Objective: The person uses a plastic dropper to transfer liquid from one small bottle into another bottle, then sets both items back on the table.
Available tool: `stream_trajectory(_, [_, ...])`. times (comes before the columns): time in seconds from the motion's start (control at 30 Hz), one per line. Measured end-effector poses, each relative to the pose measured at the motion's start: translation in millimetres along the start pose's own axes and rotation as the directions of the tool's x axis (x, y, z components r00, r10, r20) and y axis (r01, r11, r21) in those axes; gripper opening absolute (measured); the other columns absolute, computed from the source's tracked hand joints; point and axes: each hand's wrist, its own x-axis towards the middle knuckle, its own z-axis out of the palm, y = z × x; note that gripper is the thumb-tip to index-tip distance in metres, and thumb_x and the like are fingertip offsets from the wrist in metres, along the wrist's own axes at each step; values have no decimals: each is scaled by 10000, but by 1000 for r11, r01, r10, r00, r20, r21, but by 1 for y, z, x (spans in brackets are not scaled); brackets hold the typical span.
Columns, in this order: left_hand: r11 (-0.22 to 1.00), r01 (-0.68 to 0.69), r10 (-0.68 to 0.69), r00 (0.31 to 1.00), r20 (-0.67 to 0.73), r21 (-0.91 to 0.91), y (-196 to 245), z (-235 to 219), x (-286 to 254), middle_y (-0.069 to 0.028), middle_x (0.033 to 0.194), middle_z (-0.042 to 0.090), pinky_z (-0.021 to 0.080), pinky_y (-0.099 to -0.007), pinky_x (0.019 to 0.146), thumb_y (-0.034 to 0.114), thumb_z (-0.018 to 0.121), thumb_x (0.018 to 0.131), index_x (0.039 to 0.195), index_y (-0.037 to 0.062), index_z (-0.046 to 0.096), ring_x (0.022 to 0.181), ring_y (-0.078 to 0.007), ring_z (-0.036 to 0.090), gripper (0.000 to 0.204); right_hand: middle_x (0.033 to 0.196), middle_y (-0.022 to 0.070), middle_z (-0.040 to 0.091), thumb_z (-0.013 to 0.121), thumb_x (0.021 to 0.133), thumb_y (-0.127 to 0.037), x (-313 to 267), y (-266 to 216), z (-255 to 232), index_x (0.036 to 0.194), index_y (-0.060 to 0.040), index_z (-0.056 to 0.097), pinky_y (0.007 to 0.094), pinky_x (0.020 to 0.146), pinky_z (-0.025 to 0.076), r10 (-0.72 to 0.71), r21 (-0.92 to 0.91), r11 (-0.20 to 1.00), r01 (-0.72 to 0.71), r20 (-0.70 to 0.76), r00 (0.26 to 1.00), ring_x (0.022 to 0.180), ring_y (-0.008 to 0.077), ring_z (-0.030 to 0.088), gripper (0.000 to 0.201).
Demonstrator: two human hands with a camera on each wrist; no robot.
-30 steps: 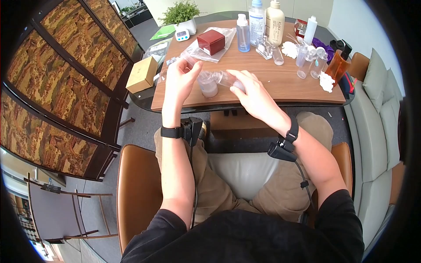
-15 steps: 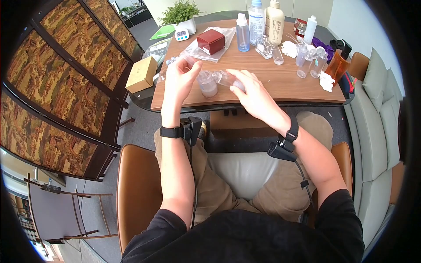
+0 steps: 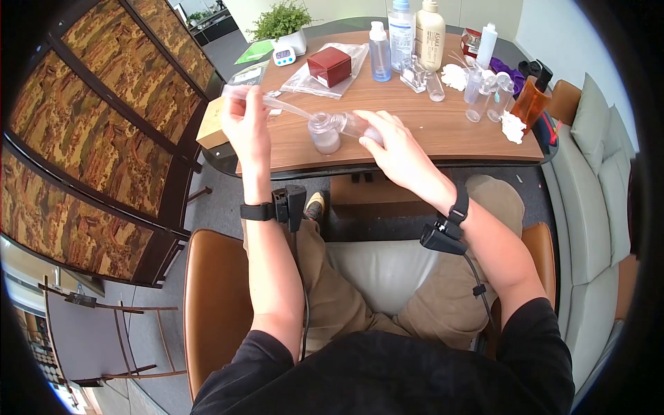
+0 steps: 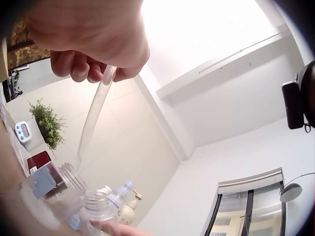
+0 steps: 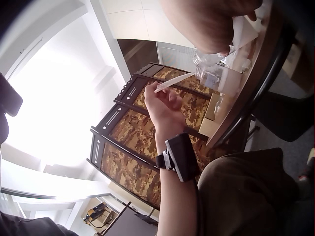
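My left hand [image 3: 247, 128] is raised left of the open jar and pinches a long translucent plastic dropper [image 4: 92, 120]. Its thin end slants down to the threaded mouth of a clear jar [image 3: 325, 143], which has whitish stuff in its lower part. My right hand [image 3: 395, 144] grips a clear small bottle [image 3: 353, 125], tilted with its threaded neck right at the jar's mouth. In the left wrist view, a fingertip of that hand lies on the bottle. The right wrist view shows the dropper between my left hand and the jar [image 5: 229, 81].
A yellow carton [image 3: 211, 126] stands at the table's left edge. Behind are a dark red box [image 3: 330, 66] on a plastic bag, a timer [image 3: 283, 56] and a potted plant [image 3: 281, 22]. Pump bottles [image 3: 430, 38], clear bottles [image 3: 477, 104] and crumpled tissue [image 3: 513, 128] fill the right side.
My left hand has moved left and drawn the dropper's upper end with it, so its length now shows slanting to the jar. The right hand and tilted bottle have hardly moved.
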Motion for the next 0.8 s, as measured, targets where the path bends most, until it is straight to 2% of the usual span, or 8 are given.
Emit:
stream_trajectory(0.07, [996,16,-26,994,-107,-86,5,-1,1,53,764,583,295,-198,504,153,720,1073,1001,71,703,570,-10,432,111,1261,210,674,697,1033,-102,0,0,0,1491,-25,620,515,1082,504,-2,4,1000,2,-1,1000,1217,401,629,471])
stream_trajectory(0.13, [993,30,-44,992,-117,-115,7,4,0,48,761,583,292,-201,492,145,724,1068,994,77,701,559,-16,435,103,1270,211,675,696,1031,-98,0,-1,0,1489,-24,619,516,1084,504,4,0,1000,-4,-1,1000,1231,404,628,470])
stream_trajectory(0.2, [984,92,-89,996,28,-150,8,9,-4,28,775,622,362,-206,537,149,737,1074,999,44,710,603,-21,484,132,1288,201,672,688,1040,-104,1,1,1,1493,-23,612,495,1110,496,12,-5,1000,-12,8,1000,1256,394,623,466])
stream_trajectory(0.27, [986,113,-104,991,79,-120,6,15,-7,22,769,640,368,-211,539,140,755,1061,995,43,722,606,-24,500,122,1307,190,670,679,1049,-111,1,2,1,1497,-22,604,475,1136,488,19,-10,1000,-19,18,1000,1281,384,617,463])
stream_trajectory(0.57, [987,146,-143,988,52,-72,6,15,-7,24,770,652,369,-204,542,160,767,1055,982,42,736,617,-19,514,142,1311,190,676,678,1048,-110,1,-1,0,1483,-25,610,489,1137,493,27,-19,999,-27,14,1000,1297,390,620,448])
stream_trajectory(0.8, [986,140,-130,986,106,-87,5,18,-7,-4,762,665,366,-214,519,143,760,1058,985,34,724,573,-26,497,136,1304,218,681,705,1027,-96,2,2,2,1479,-19,623,519,1093,506,4,-11,1000,-4,2,1000,1264,412,628,465])
